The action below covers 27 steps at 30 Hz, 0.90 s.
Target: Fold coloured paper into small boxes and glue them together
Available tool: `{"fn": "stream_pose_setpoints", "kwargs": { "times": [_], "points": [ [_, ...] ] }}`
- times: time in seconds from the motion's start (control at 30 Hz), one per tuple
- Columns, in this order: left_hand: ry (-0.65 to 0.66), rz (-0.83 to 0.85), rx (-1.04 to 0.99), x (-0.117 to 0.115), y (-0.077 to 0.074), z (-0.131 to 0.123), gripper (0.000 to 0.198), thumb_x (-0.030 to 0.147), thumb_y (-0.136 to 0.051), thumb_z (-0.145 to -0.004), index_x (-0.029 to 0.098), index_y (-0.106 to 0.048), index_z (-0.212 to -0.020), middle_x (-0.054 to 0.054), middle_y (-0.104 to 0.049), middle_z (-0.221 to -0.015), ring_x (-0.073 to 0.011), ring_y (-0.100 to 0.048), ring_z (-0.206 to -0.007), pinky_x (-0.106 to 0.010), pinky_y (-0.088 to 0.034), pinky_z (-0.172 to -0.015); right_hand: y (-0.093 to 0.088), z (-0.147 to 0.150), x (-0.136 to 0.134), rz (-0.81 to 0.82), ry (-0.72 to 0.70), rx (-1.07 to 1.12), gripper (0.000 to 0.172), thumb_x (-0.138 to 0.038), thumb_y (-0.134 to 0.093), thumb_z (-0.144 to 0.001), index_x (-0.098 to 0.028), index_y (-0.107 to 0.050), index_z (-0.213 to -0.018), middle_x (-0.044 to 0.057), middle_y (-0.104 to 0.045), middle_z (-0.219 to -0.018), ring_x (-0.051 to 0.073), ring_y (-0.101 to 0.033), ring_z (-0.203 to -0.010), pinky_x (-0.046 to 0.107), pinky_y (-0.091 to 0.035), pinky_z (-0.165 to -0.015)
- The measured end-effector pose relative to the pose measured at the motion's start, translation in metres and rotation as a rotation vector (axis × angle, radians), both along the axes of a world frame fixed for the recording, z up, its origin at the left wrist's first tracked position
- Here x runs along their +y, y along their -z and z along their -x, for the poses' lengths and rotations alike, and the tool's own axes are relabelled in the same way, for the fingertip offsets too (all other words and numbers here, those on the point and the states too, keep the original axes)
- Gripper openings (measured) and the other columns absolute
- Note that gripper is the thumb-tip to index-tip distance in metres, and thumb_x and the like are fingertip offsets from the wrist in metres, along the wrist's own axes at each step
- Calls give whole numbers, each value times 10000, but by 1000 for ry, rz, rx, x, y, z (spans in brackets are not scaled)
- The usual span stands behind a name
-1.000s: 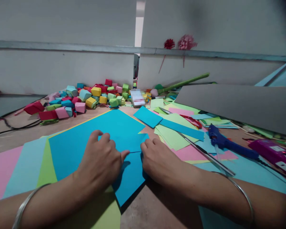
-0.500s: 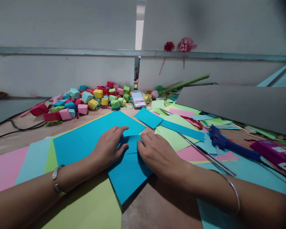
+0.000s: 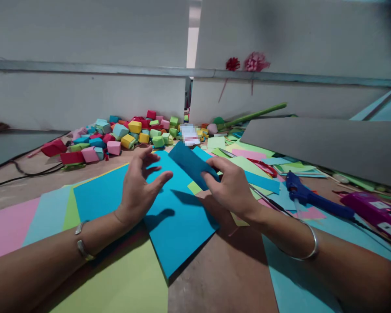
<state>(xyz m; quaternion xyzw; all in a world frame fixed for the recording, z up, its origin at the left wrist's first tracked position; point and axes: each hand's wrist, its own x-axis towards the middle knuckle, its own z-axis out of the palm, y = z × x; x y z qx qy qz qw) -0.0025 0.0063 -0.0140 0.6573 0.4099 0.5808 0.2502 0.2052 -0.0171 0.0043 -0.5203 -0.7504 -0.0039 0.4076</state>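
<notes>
Pinched between the thumb and fingers of my right hand [image 3: 230, 184] is a small blue paper piece [image 3: 189, 163], tilted and raised over the table. My left hand [image 3: 138, 189] hovers to its left with fingers curved apart and nothing in them. Below both hands lies a larger blue paper sheet [image 3: 182, 237], its near corner pointing toward me. Another blue sheet [image 3: 101, 198] spreads under and beyond my left hand. A blue paper strip [image 3: 263, 181] rests to the right, partly hidden by my right hand.
Folded paper boxes [image 3: 120, 132] in many colours are heaped at the back left. On the right are a blue glue gun [image 3: 316, 200], a purple power strip [image 3: 374, 213], red-handled scissors [image 3: 262, 167] and a grey board [image 3: 326, 145]. Green paper [image 3: 124, 278] lies in front.
My right hand has lifted the small blue piece off the larger blue sheet and moved it up and right. My left hand has let go, rising with its fingers spread.
</notes>
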Motion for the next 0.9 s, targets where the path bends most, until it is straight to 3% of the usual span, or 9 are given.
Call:
{"fn": "stream_pose_setpoints", "kwargs": {
  "times": [0.1,0.17,0.23,0.33,0.43,0.53,0.7,0.8,0.9],
  "points": [
    [270,353,-210,-6,0,-7,680,461,-728,-757,168,-448,-1303,-110,-629,-1150,-270,-642,-1063,-408,-548,-875,6,8,-8,-156,-60,-43,82,-133,-531,-841,-154,-585,-899,85,-617,-877,209,-569,-812,316,-463,-705],
    [405,434,-198,-13,0,-10,618,510,-718,-760,172,-515,-1236,-94,-673,-1094,-279,-650,-1034,-393,-542,-866,11,14,-14,-184,-160,-136,145,-128,-484,-873,-134,-587,-975,127,-619,-959,239,-579,-908,346,-484,-755],
    [457,435,-115,-19,-1,-10,512,530,-711,-762,160,-602,-1100,-79,-703,-1020,-290,-652,-993,-372,-539,-834,14,20,-20,-159,-238,-201,183,-155,-461,-903,-122,-589,-1031,157,-618,-1022,264,-582,-980,369,-500,-780],
    [422,444,-83,-22,-2,-8,459,526,-702,-773,148,-645,-1026,-75,-717,-1004,-290,-652,-973,-368,-534,-826,13,23,-25,-99,-272,-205,244,-264,-516,-912,-123,-581,-1101,166,-617,-1085,289,-576,-1027,405,-507,-812],
    [368,428,-123,-19,-2,-6,613,562,-726,-733,168,-589,-1183,-81,-712,-1086,-304,-637,-1059,-394,-517,-889,7,21,-26,27,-272,-94,380,-416,-607,-873,-138,-575,-1131,140,-630,-1080,277,-582,-983,410,-502,-809],
    [381,384,-119,-17,-3,-6,727,606,-731,-704,172,-540,-1255,-111,-690,-1172,-326,-618,-1121,-395,-518,-905,0,19,-24,233,-240,86,397,-466,-652,-829,-158,-597,-1073,101,-653,-1019,218,-604,-836,357,-507,-726],
    [398,448,-172,-17,-3,-6,610,477,-770,-721,189,-570,-1220,-112,-660,-1261,-318,-638,-1111,-374,-566,-846,-6,19,-20,520,-219,435,256,-386,-571,-879,-193,-618,-1041,69,-690,-995,209,-640,-833,334,-529,-701],
    [307,508,-157,-15,-1,-3,505,432,-788,-697,174,-630,-1102,-100,-724,-1135,-319,-689,-1001,-405,-591,-791,-6,18,-16,736,-231,702,158,-270,-587,-851,-200,-623,-989,54,-709,-969,202,-665,-800,342,-561,-701],
    [255,552,-142,-11,1,-1,428,398,-792,-680,172,-666,-1021,-84,-754,-1049,-313,-714,-917,-422,-599,-764,-5,14,-11,868,-246,822,169,-230,-665,-795,-192,-645,-959,53,-727,-957,203,-685,-805,339,-578,-724]
  ]
}}
